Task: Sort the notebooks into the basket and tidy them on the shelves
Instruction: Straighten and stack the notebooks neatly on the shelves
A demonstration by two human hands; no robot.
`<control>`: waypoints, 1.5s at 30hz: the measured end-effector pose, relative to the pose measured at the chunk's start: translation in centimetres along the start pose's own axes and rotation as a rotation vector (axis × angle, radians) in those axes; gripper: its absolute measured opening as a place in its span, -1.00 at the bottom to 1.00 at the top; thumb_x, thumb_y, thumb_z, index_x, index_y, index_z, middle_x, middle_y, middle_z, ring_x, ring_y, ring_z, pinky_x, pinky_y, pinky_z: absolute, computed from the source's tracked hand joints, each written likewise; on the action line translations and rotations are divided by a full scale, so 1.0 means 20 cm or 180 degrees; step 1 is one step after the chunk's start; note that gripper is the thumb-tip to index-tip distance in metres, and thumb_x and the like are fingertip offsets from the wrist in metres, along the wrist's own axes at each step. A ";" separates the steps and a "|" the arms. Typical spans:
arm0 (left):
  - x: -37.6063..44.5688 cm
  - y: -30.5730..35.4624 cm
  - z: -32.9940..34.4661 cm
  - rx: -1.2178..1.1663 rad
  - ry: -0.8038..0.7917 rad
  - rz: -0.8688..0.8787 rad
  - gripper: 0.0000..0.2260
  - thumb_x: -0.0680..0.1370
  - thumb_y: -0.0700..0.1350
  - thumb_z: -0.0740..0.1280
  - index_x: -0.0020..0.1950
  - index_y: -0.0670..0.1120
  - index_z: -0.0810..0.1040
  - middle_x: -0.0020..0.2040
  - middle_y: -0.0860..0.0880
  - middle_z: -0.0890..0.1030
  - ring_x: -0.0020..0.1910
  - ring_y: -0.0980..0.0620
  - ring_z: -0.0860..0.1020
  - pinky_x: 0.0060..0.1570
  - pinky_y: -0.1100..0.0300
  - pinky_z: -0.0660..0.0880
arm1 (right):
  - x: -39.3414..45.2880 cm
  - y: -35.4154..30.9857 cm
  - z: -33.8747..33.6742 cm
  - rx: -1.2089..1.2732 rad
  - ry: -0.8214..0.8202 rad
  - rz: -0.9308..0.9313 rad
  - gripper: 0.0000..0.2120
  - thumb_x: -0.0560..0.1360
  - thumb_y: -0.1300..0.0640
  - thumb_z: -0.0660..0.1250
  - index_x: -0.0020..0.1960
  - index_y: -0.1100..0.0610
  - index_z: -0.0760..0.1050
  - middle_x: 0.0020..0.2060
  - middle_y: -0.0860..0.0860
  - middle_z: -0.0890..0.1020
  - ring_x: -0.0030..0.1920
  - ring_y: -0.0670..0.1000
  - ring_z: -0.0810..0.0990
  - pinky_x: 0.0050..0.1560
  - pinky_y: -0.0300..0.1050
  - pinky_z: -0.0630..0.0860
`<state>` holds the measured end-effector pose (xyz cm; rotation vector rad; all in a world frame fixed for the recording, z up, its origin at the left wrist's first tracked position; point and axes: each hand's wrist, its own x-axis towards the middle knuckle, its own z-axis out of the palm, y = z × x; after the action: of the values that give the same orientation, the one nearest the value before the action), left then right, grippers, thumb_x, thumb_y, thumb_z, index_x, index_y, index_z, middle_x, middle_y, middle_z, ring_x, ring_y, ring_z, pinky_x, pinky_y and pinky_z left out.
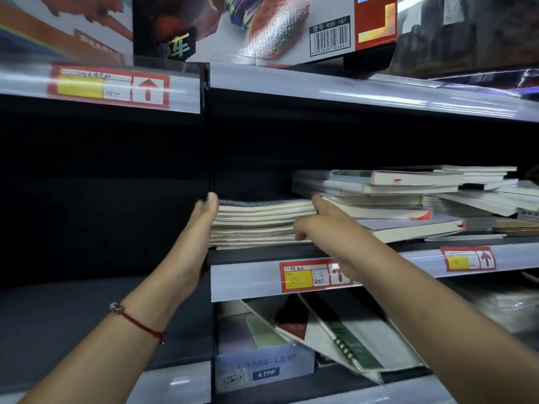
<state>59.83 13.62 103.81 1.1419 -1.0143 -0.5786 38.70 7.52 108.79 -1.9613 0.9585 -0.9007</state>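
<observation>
A neat stack of thin cream-edged notebooks (pixel 259 223) lies on the middle shelf (pixel 248 277) at its left end. My left hand (pixel 201 225) presses flat against the stack's left side, fingers straight. My right hand (pixel 323 223) rests against the stack's right side, its fingers reaching in between this stack and a looser pile of thicker notebooks (pixel 388 199) to the right. That pile is uneven, with covers sticking out at angles. No basket is in view.
Boxed toys (pixel 242 24) stand on the top shelf above. Below, spiral notebooks (pixel 335 336) lean sideways beside a loose-leaf pack (pixel 262 368). More stacked notebooks (pixel 495 199) fill the far right. The bay to the left is dark.
</observation>
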 end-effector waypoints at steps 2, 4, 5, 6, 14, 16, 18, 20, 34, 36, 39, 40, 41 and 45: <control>0.00 -0.01 0.02 0.0105 0.0111 0.0179 -0.09 0.39 0.39 0.32 0.62 0.17 0.00 0.48 0.21 0.29 0.45 0.16 0.27 0.37 0.19 0.15 | 0.02 0.02 0.00 0.0116 0.0079 -0.0021 -0.28 0.46 0.26 0.30 0.57 -0.03 0.19 0.10 -0.03 0.45 -0.08 -0.07 0.46 -0.15 -0.18 0.46; 0.00 -0.02 0.02 0.0188 0.0166 0.0321 -0.10 0.43 0.27 0.42 0.62 0.15 -0.01 0.43 0.18 0.39 0.40 0.15 0.36 0.36 0.19 0.23 | 0.04 0.04 -0.03 0.0279 0.0064 0.0010 -0.33 0.45 0.28 0.29 0.52 -0.04 0.30 0.08 0.00 0.55 -0.01 0.04 0.56 -0.02 -0.06 0.59; 0.01 -0.02 0.01 0.0224 0.0189 0.0376 -0.06 0.38 0.25 0.50 0.62 0.15 0.04 0.39 0.16 0.47 0.37 0.13 0.44 0.40 0.15 0.28 | 0.05 0.05 -0.05 0.0366 0.0040 0.0043 -0.39 0.47 0.28 0.29 0.48 -0.04 0.36 0.04 0.02 0.58 0.02 0.08 0.60 0.07 -0.01 0.61; 0.02 -0.03 0.00 0.0258 0.0206 0.0416 -0.03 0.33 0.25 0.55 0.60 0.15 0.09 0.34 0.13 0.53 0.32 0.11 0.51 0.41 0.09 0.34 | 0.06 0.06 -0.07 0.0392 0.0010 0.0047 -0.46 0.51 0.25 0.29 0.46 -0.04 0.40 0.04 0.03 0.60 0.06 0.10 0.62 0.17 0.03 0.60; -0.01 -0.08 -0.09 0.0238 -0.0199 0.0444 -0.34 0.42 0.36 0.39 0.47 0.22 0.35 0.35 0.20 0.54 0.37 0.13 0.48 0.44 -0.01 0.28 | 0.10 0.01 -0.08 -0.1207 -0.0438 -0.0072 -0.17 0.46 -0.54 -0.09 0.56 -0.07 0.10 0.20 0.01 0.42 0.28 0.09 0.45 0.41 0.20 0.32; 0.00 -0.09 -0.10 0.0190 -0.0144 0.0314 -0.20 0.35 0.47 0.38 0.53 0.28 0.24 0.45 0.24 0.43 0.46 0.11 0.38 0.50 -0.04 0.19 | 0.12 -0.01 -0.07 -0.1293 -0.0467 -0.0043 -0.06 0.39 -0.60 -0.10 0.59 -0.04 0.07 0.27 -0.02 0.40 0.27 0.09 0.43 0.42 0.21 0.32; 0.00 -0.08 -0.11 0.0208 -0.0143 0.0280 -0.15 0.33 0.51 0.36 0.54 0.31 0.17 0.49 0.27 0.35 0.50 0.14 0.30 0.52 -0.05 0.14 | 0.13 -0.03 -0.07 -0.1443 -0.0507 -0.0040 -0.07 0.42 -0.59 -0.11 0.61 -0.05 0.04 0.43 0.00 0.38 0.30 0.14 0.48 0.38 0.17 0.39; 0.00 -0.08 -0.14 0.0240 -0.0140 0.0255 -0.16 0.33 0.52 0.34 0.54 0.32 0.17 0.51 0.28 0.32 0.51 0.16 0.27 0.53 -0.05 0.12 | 0.13 -0.05 -0.10 -0.1551 -0.0524 0.0004 -0.17 0.49 -0.51 -0.14 0.61 -0.05 0.07 0.36 0.03 0.46 0.18 0.13 0.56 0.27 0.07 0.48; 0.03 0.10 -0.21 0.2265 -0.0373 0.0430 -0.53 0.25 0.21 0.53 0.13 0.15 0.62 0.01 0.32 0.68 0.00 0.34 0.62 0.17 0.26 0.46 | 0.19 -0.06 -0.13 -0.0126 -0.0589 0.0363 -0.17 0.49 -0.50 0.01 0.54 0.06 0.25 0.47 0.27 0.34 0.30 0.28 0.50 0.34 0.11 0.45; 0.03 0.08 -0.22 0.2550 -0.0405 0.0689 -0.56 0.29 0.27 0.46 0.14 0.22 0.59 0.03 0.39 0.64 0.03 0.40 0.58 0.13 0.32 0.43 | 0.18 -0.06 -0.16 -0.0034 -0.0741 0.0407 -0.21 0.53 -0.45 0.00 0.55 0.05 0.23 0.50 0.30 0.28 0.36 0.32 0.46 0.33 0.12 0.42; 0.01 0.04 -0.24 0.2705 -0.0284 0.0981 -0.64 0.37 0.28 0.37 0.15 0.29 0.52 0.05 0.41 0.61 0.08 0.43 0.53 0.09 0.40 0.39 | 0.18 -0.04 -0.16 -0.0172 -0.0680 0.0377 -0.21 0.52 -0.46 0.01 0.57 0.02 0.22 0.50 0.23 0.31 0.29 0.28 0.51 0.23 0.07 0.46; 0.01 0.03 -0.25 0.2764 -0.0254 0.1021 -0.64 0.38 0.28 0.35 0.16 0.30 0.49 0.07 0.41 0.59 0.10 0.42 0.52 0.09 0.38 0.39 | 0.17 -0.03 -0.15 -0.0246 -0.0625 0.0362 -0.21 0.51 -0.47 0.02 0.57 0.00 0.20 0.50 0.19 0.32 0.25 0.25 0.53 0.22 0.05 0.48; 0.01 0.02 -0.26 0.2809 -0.0215 0.1046 -0.63 0.40 0.30 0.34 0.18 0.31 0.47 0.09 0.41 0.58 0.12 0.41 0.51 0.11 0.35 0.39 | 0.17 -0.02 -0.14 -0.0333 -0.0589 0.0297 -0.19 0.50 -0.49 0.02 0.58 -0.02 0.19 0.51 0.16 0.33 0.23 0.22 0.54 0.22 0.03 0.48; -0.01 -0.02 -0.37 0.2624 -0.0072 0.1147 -0.45 0.39 0.42 0.28 0.33 0.25 0.45 0.15 0.40 0.59 0.18 0.36 0.53 0.25 0.19 0.42 | 0.16 -0.01 -0.09 -0.0431 -0.0628 0.0228 -0.16 0.49 -0.51 0.00 0.60 -0.02 0.13 0.55 0.07 0.26 0.40 0.19 0.43 0.45 0.13 0.31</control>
<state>66.32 17.10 102.81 1.6047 -1.4977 0.1517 38.80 4.31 110.58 -2.0711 0.9890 -0.6027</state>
